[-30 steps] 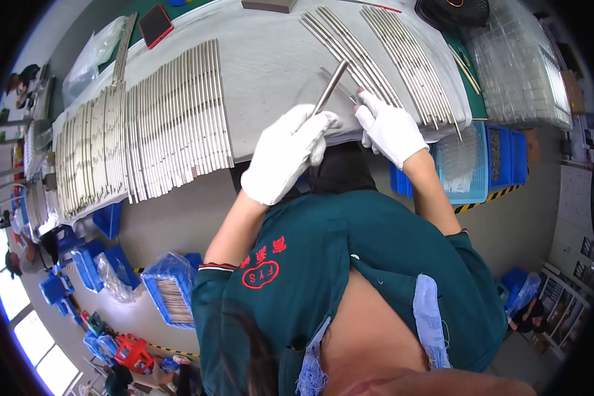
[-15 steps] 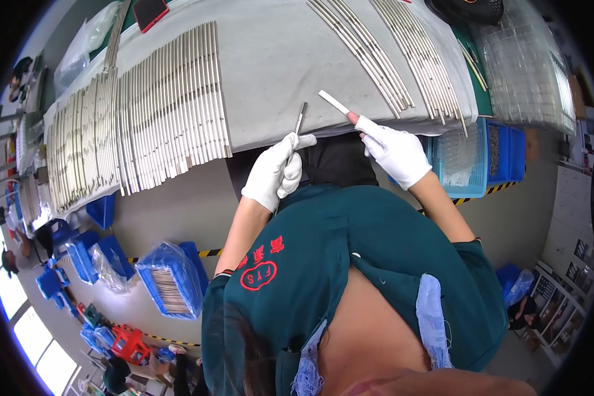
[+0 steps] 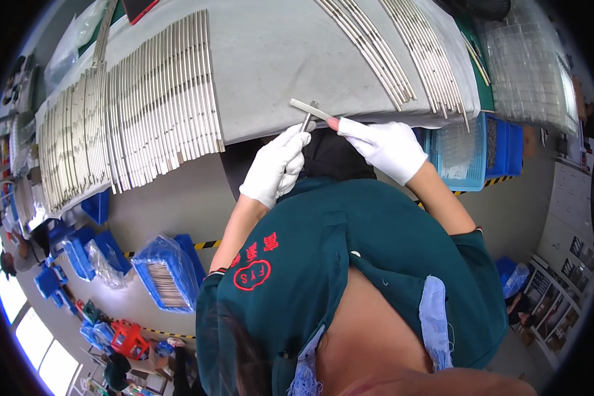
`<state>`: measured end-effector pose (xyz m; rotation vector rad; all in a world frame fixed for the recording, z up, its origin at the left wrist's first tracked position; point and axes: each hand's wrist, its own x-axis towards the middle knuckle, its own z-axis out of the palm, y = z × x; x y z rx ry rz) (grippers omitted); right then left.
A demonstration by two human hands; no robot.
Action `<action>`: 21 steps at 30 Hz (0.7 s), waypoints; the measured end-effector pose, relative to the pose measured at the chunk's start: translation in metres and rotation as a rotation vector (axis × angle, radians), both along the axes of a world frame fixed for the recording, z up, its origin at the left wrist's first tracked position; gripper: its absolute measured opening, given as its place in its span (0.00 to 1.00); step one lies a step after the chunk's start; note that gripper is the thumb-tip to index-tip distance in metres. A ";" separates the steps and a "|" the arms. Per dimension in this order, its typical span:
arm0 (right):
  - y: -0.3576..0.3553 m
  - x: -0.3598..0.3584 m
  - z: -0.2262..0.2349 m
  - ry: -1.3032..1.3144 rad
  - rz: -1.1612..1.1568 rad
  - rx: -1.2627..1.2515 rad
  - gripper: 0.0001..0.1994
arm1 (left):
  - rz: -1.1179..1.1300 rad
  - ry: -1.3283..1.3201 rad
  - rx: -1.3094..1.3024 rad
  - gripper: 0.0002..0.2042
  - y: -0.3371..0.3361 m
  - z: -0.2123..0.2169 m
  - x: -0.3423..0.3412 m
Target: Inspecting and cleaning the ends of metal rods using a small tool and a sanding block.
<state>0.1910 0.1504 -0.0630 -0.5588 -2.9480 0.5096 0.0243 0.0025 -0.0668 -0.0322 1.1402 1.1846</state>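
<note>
My left hand [image 3: 277, 165], in a white glove, is closed round a thin metal rod [image 3: 308, 121] whose end sticks up past the fingers. In my right hand [image 3: 388, 148], also gloved but with a bare fingertip showing, is a flat whitish strip [image 3: 309, 108]. The strip crosses over the rod near its tip; whether they touch I cannot tell for sure. Both hands are at the near edge of the cloth-covered table [image 3: 264, 79]. The rest of the rod is hidden by the left glove.
Rows of slim metal rods [image 3: 165, 99] lie at the left of the table, with more rods [image 3: 422, 53] at the right. Clear plastic trays [image 3: 531, 72] are stacked at the far right. Blue bins [image 3: 505, 148] stand below, and a bagged blue crate [image 3: 167, 277] sits on the floor.
My right hand has moved left with the strip, which now crosses the rod; before, the two were apart. The rod's tip leans further right, and the table has shifted slightly in view.
</note>
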 end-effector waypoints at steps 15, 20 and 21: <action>-0.006 0.004 -0.006 0.063 -0.044 -0.023 0.13 | 0.003 0.041 -0.006 0.16 0.000 -0.003 -0.003; 0.000 -0.008 -0.011 0.093 -0.036 0.005 0.15 | -0.011 0.048 0.002 0.16 0.001 0.002 -0.003; -0.002 -0.009 -0.010 0.092 -0.038 0.005 0.15 | -0.025 0.081 0.005 0.16 0.002 0.004 -0.004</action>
